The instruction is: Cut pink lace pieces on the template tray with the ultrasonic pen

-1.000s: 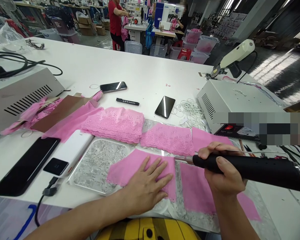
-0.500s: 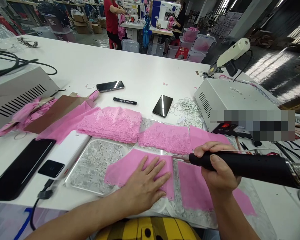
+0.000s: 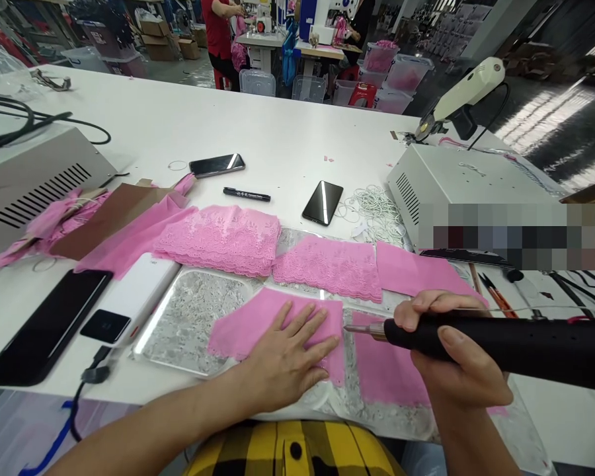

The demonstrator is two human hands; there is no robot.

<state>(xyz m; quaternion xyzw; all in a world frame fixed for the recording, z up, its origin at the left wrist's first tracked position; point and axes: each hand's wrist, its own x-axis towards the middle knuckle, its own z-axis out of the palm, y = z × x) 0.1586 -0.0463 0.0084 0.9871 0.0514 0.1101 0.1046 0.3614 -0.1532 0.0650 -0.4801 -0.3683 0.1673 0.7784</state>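
Note:
My left hand lies flat, fingers spread, on a pink fabric piece with one slanted side. Under the fabric is a grey marble-patterned board. My right hand is wrapped round a thick black handheld tool with a slim metal tip. The tip points left at the right edge of the fabric under my left hand; whether it touches cannot be told. A second pink piece lies below the tool, partly hidden by my right hand. Behind are stacked pink lace pieces and more lace.
Two grey vented boxes flank the work, the right box beside tangled white cord. Phones, a black marker, a white power bank and a black tablet lie about. Two people work at sewing machines beyond.
The tool and my right hand have shifted right and slightly towards me, the tip lower along the fabric's right edge. My left hand stays on the fabric. The view has tilted a little.

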